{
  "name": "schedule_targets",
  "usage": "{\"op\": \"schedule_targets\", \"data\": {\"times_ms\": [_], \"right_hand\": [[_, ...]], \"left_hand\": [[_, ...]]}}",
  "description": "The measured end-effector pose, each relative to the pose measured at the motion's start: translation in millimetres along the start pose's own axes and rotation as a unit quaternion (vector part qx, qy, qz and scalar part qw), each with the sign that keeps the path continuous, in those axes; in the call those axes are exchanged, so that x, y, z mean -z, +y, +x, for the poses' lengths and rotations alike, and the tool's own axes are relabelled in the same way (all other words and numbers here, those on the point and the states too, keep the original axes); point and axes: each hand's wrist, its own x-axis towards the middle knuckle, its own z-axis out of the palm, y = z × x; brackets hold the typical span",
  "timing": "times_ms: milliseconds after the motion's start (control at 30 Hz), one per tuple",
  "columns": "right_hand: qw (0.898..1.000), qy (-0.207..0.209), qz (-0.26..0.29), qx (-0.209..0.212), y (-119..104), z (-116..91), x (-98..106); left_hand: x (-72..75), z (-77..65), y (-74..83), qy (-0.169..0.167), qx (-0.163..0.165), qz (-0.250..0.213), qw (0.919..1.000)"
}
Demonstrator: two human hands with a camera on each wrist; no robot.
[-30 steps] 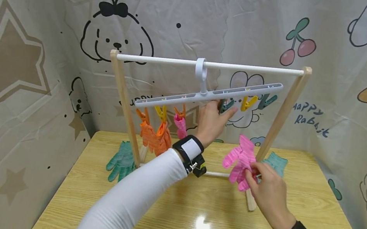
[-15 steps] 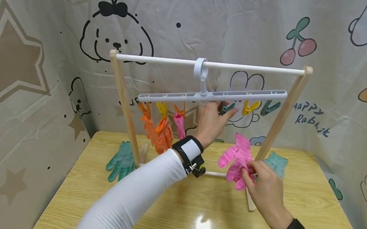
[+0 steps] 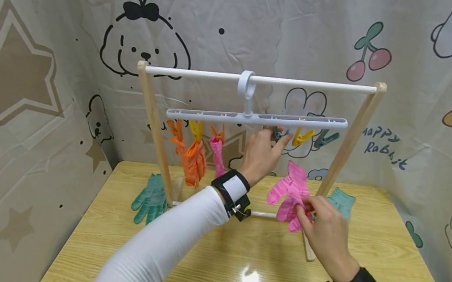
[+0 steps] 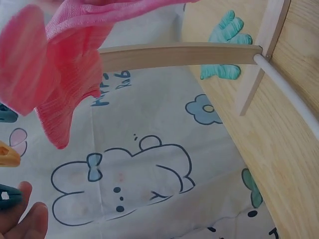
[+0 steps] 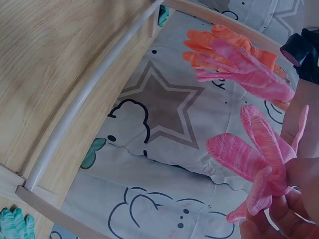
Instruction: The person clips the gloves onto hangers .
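Note:
My left hand (image 3: 259,155) reaches up under the grey hanger (image 3: 212,116) and pinches a dark teal clothespin (image 3: 280,133) below its bar. My right hand (image 3: 326,227) holds a pink glove (image 3: 290,193) between thumb and fingers, lower and to the right of the hanger. In the right wrist view the pink glove (image 5: 259,164) spreads its fingers out from my grip. Left of my left hand, another pink glove (image 3: 217,156) and orange gloves (image 3: 194,163) hang from orange and yellow clothespins. A yellow clothespin (image 3: 302,137) and a second teal one (image 3: 326,139) dangle at the right with nothing in them.
The hanger hooks over the white rod (image 3: 312,84) of a wooden-legged rack (image 3: 349,144). Green gloves lie on the table, one at the left (image 3: 150,200) and another behind the right leg (image 3: 342,201). A printed cloth (image 3: 227,6) stands behind.
The hanger's right end has swung down, so its bar is now nearly level. My right hand and the pink glove have shifted slightly left. The left hand still grips the teal clothespin.

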Motion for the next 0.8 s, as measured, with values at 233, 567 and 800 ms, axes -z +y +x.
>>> {"op": "schedule_targets", "data": {"times_ms": [233, 567, 800], "right_hand": [[1.000, 0.008, 0.013, 0.002, -2.7, 0.4, -1.8], [0.998, 0.036, 0.031, 0.029, -1.4, -0.2, -6.5], [0.996, 0.054, 0.051, 0.057, -2.1, 1.1, -9.4]], "left_hand": [[3.5, -1.8, -1.5, -0.018, -0.005, -0.022, 0.9996], [11.0, -0.2, -3.8, -0.028, 0.008, -0.029, 0.9992], [15.7, 0.1, -3.7, -0.041, 0.004, -0.032, 0.9986]]}}
